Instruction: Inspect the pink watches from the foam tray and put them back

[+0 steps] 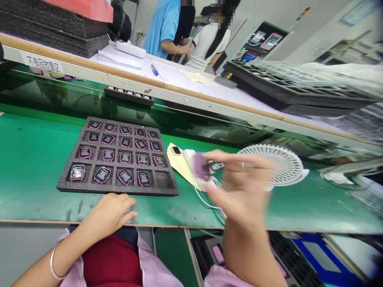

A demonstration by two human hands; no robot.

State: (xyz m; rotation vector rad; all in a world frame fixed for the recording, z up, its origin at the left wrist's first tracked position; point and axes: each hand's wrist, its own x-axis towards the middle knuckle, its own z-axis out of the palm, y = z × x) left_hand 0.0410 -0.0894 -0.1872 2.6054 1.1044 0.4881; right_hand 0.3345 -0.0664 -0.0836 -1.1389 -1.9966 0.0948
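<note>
Between the thumb and fingers of my right hand is a purple smartwatch body, blurred by motion and raised above the bench. My left hand rests on the green bench at the near edge of a black foam tray, fingers loosely stretched and holding nothing. Purple watch bodies with lit text on their screens, such as this front-row watch, sit in the tray's compartments. The front right compartment has no watch in it.
Behind my right hand stands a white fan. A yellow sheet bears another watch and a white charger with a cable. Foam stacks and trays occupy the raised shelf; people stand beyond.
</note>
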